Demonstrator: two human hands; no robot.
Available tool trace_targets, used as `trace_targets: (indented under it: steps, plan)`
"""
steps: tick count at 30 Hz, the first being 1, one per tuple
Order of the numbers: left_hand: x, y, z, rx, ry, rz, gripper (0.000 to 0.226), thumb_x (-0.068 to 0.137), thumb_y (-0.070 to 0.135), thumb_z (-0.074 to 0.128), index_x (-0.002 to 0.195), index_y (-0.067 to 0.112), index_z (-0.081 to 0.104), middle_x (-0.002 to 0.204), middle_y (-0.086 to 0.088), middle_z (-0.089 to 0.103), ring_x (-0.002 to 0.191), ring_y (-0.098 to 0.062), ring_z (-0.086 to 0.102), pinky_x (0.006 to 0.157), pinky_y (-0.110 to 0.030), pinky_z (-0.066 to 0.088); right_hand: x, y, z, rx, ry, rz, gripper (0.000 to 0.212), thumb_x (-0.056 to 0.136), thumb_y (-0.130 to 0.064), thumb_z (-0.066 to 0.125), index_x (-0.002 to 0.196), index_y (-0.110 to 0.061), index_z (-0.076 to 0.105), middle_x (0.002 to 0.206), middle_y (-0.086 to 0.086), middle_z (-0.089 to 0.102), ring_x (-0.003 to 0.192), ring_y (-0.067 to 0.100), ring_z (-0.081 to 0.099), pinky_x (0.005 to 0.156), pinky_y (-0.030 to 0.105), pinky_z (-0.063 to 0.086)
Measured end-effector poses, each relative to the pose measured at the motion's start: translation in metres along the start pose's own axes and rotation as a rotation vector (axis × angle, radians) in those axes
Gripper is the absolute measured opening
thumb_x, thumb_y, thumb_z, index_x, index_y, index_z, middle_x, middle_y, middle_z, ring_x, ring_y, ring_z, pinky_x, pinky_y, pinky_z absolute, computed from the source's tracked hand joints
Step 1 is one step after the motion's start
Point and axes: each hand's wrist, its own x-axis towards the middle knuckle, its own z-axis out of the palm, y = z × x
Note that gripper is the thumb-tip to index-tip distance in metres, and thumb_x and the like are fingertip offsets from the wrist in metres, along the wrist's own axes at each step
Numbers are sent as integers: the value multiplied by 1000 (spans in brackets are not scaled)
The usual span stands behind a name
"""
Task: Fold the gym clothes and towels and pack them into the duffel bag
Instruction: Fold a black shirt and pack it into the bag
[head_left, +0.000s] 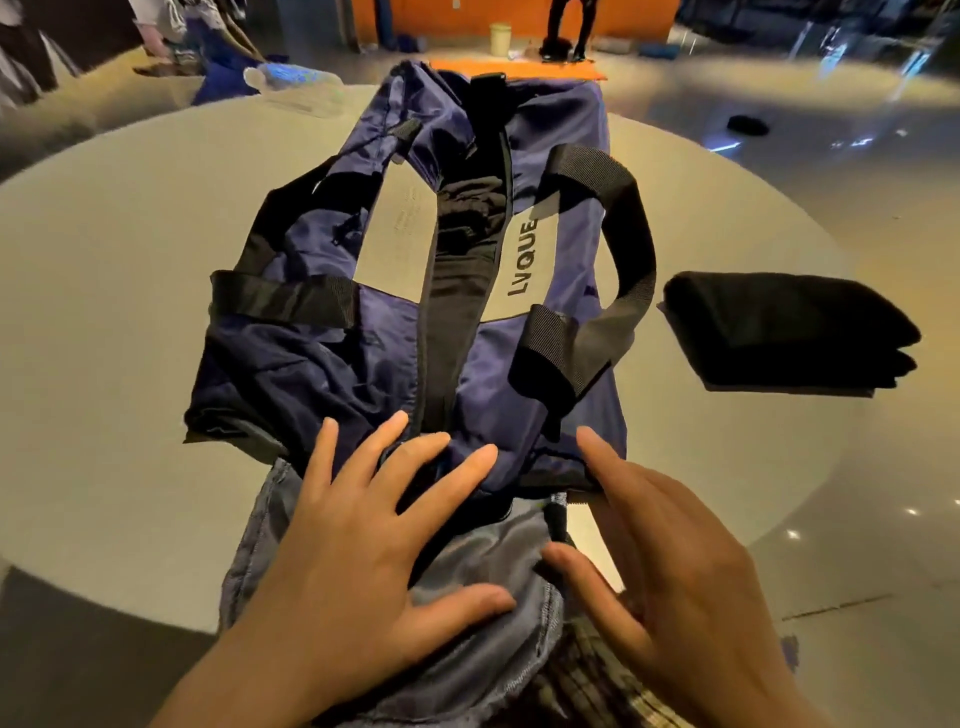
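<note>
A navy duffel bag (322, 358) with black straps and a grey "LVQUE" panel lies along the round grey table (114, 291), its zip open down the middle with dark cloth inside. My left hand (363, 525) lies flat with spread fingers on the bag's near end and on a grey-blue garment (483, 644) at the table's front edge. My right hand (670, 561) has straight fingers touching the bag's near right corner and the garment. A folded black towel (784, 332) sits on the table to the right of the bag.
An orange mat (519, 70) lies past the bag's far end. A white bucket (500, 39) and a standing person's legs (569, 26) are on the shiny floor behind. Blue cloth (223, 78) and another person are at the back left. Plaid fabric (587, 691) shows under my hands.
</note>
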Motion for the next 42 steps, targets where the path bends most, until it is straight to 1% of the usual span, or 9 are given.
trace_targets:
  steps: [6, 12, 18, 23, 29, 32, 35, 39, 42]
  plan:
    - [-2, 5, -3, -45, 42, -17, 68, 87, 77, 30, 141, 36, 42, 137, 3, 49, 138, -27, 35, 111, -64, 10, -3, 4, -2, 6, 2, 25, 67, 88, -54, 50, 144, -18, 38, 111, -6, 64, 99, 7, 56, 82, 16, 43]
    - [26, 20, -23, -135, 340, 58, 41, 95, 48, 41, 129, 28, 52, 124, 5, 56, 128, -17, 46, 112, -60, 19, 31, 23, -23, 163, 81, 236, 68, 83, -60, 50, 142, -42, 23, 99, -22, 56, 81, 4, 57, 69, 20, 44]
    - [68, 32, -39, -188, 308, 230, 34, 93, 38, 49, 115, 19, 66, 110, 4, 62, 110, -17, 56, 90, -42, 48, 107, 114, -45, -140, 136, 453, 60, 92, -50, 52, 144, -25, 36, 137, 7, 52, 122, 30, 50, 99, 51, 42]
    - [90, 40, -44, -216, 265, 367, 39, 90, 40, 52, 124, 22, 60, 105, 7, 64, 96, -10, 59, 78, -33, 53, 99, 181, -35, -268, -14, 587, 73, 87, -66, 22, 138, -20, 47, 137, 7, 52, 126, 28, 46, 105, 52, 36]
    - [121, 55, -56, -230, 242, 508, 36, 91, 44, 50, 118, 24, 64, 107, 10, 64, 89, -6, 61, 73, -30, 54, 42, 147, -39, -5, -2, 417, 57, 87, -63, 31, 135, -37, 48, 137, -9, 50, 130, 10, 40, 110, 48, 31]
    - [144, 70, -56, -273, 160, 513, 44, 92, 52, 43, 127, 30, 57, 117, 11, 59, 98, -6, 59, 81, -26, 51, 12, 117, -45, 104, 11, 307, 46, 92, -61, 33, 132, -42, 48, 137, -19, 49, 132, 2, 37, 111, 42, 29]
    - [165, 87, -37, -279, -54, 485, 62, 90, 68, 33, 145, 42, 28, 143, 15, 39, 124, -4, 42, 101, -23, 38, -7, 97, -43, 199, 107, 301, 41, 95, -46, 38, 130, -32, 53, 132, -21, 53, 128, -1, 41, 110, 44, 31]
    - [171, 99, 0, -331, -422, 403, 91, 79, 71, 51, 152, 40, 6, 159, 19, 1, 143, 1, 3, 118, -22, 7, -14, 89, -41, 304, 200, 365, 33, 93, -39, 37, 121, -40, 54, 125, -31, 51, 122, -8, 42, 107, 40, 36]
    - [165, 102, 8, -496, -514, 295, 107, 69, 71, 58, 152, 37, 1, 156, 25, -11, 141, 9, -7, 119, -23, 5, -13, 90, -45, 326, 260, 425, 32, 89, -41, 44, 120, -42, 51, 118, -23, 58, 115, -1, 52, 98, 22, 41]
